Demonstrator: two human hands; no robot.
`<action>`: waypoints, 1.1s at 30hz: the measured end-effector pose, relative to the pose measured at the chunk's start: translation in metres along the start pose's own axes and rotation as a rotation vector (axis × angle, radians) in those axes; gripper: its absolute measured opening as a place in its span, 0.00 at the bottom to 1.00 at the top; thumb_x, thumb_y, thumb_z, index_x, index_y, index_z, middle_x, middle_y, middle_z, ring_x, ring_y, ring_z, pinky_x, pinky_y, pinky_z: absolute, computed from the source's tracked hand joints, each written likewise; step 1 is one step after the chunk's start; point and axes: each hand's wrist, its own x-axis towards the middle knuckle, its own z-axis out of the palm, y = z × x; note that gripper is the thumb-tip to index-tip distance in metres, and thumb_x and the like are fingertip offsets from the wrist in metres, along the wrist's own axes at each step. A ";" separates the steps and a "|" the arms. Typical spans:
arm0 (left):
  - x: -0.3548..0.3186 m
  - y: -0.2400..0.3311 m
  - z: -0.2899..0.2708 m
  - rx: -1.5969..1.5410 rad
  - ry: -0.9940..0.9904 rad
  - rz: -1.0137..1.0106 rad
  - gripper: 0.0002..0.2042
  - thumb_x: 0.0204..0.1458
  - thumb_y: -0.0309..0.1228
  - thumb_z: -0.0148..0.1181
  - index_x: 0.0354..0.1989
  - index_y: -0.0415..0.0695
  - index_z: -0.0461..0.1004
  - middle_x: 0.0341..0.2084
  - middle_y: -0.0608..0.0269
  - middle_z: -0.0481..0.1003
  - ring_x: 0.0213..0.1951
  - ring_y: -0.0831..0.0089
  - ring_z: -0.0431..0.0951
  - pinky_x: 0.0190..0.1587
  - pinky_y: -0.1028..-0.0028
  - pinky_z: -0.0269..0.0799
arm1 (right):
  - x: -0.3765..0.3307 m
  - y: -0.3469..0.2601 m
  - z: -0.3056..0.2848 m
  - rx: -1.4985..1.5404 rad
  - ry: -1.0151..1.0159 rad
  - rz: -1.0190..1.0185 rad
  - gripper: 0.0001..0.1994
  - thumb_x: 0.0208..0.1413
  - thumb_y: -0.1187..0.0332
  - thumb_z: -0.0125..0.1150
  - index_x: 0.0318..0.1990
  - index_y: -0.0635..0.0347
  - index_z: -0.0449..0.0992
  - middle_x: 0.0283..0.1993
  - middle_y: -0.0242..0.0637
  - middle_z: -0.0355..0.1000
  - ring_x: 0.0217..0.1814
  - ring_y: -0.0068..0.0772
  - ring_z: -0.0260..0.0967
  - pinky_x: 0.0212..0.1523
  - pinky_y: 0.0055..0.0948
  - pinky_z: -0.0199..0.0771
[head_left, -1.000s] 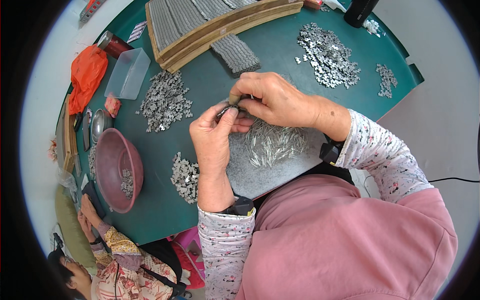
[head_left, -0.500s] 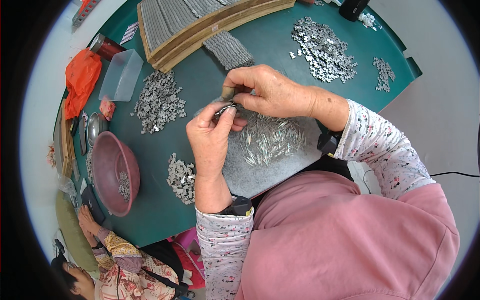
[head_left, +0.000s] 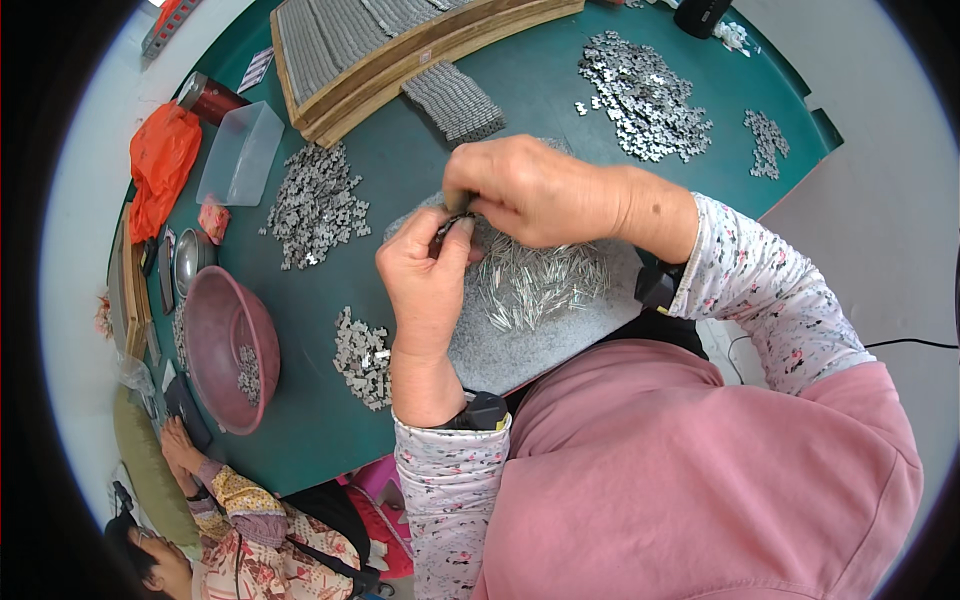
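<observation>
My left hand (head_left: 422, 285) is closed, pinching a small dark metal piece (head_left: 446, 230) between thumb and fingers. Right above it, my right hand (head_left: 540, 192) has its thumb and fingertips pressed together at the piece's upper end. Whatever lies between those fingertips is hidden. Under my hands, a heap of thin shiny metal pins (head_left: 545, 285) is spread over a grey felt mat (head_left: 490, 360). Just beyond my hands, a block of small grey metal parts in tight rows (head_left: 455, 102) lies on the green table (head_left: 310, 420).
A wooden tray (head_left: 430, 65) of rowed parts stands at the back. Piles of small metal parts lie left (head_left: 318, 205), near left (head_left: 362, 358) and far right (head_left: 645, 100). At left are a pink bowl (head_left: 212, 350), a clear plastic box (head_left: 240, 155) and a co-worker's hands (head_left: 180, 447).
My right hand has rolled over slightly, its fingers curling tighter over the piece. My left hand has shifted a little to the right, still holding the piece.
</observation>
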 end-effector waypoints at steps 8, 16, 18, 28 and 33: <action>0.000 -0.007 0.007 0.328 -0.013 0.276 0.04 0.44 0.16 0.59 0.23 0.34 0.69 0.17 0.53 0.69 0.19 0.60 0.70 0.23 0.67 0.64 | -0.010 -0.012 0.009 -0.084 0.021 0.158 0.09 0.40 0.83 0.59 0.32 0.67 0.70 0.32 0.49 0.71 0.35 0.53 0.72 0.32 0.43 0.71; -0.003 -0.004 0.009 0.325 -0.022 0.255 0.02 0.48 0.15 0.58 0.30 0.33 0.74 0.23 0.56 0.76 0.22 0.68 0.74 0.28 0.72 0.70 | -0.013 -0.017 0.009 -0.257 -0.012 0.157 0.12 0.42 0.79 0.62 0.36 0.68 0.69 0.33 0.49 0.72 0.33 0.52 0.73 0.32 0.41 0.73; -0.004 0.003 0.009 -0.021 -0.005 -0.117 0.01 0.51 0.17 0.59 0.31 0.33 0.75 0.23 0.63 0.76 0.21 0.77 0.73 0.25 0.78 0.69 | -0.014 -0.010 0.012 -0.078 0.148 0.213 0.12 0.44 0.78 0.62 0.38 0.69 0.70 0.32 0.47 0.71 0.32 0.52 0.73 0.32 0.41 0.73; 0.000 0.000 -0.008 -0.576 -0.007 -0.297 0.06 0.54 0.22 0.60 0.38 0.34 0.77 0.25 0.60 0.77 0.21 0.76 0.74 0.24 0.80 0.68 | -0.018 -0.021 0.022 -0.142 0.238 0.043 0.14 0.44 0.71 0.66 0.41 0.61 0.74 0.35 0.41 0.68 0.39 0.45 0.69 0.36 0.39 0.72; 0.001 -0.004 -0.010 -0.750 -0.014 -0.327 0.06 0.55 0.24 0.61 0.38 0.36 0.77 0.28 0.62 0.76 0.24 0.77 0.73 0.26 0.78 0.68 | -0.011 -0.015 0.020 -0.259 0.290 -0.083 0.16 0.40 0.71 0.68 0.40 0.61 0.75 0.35 0.38 0.68 0.38 0.42 0.68 0.38 0.36 0.72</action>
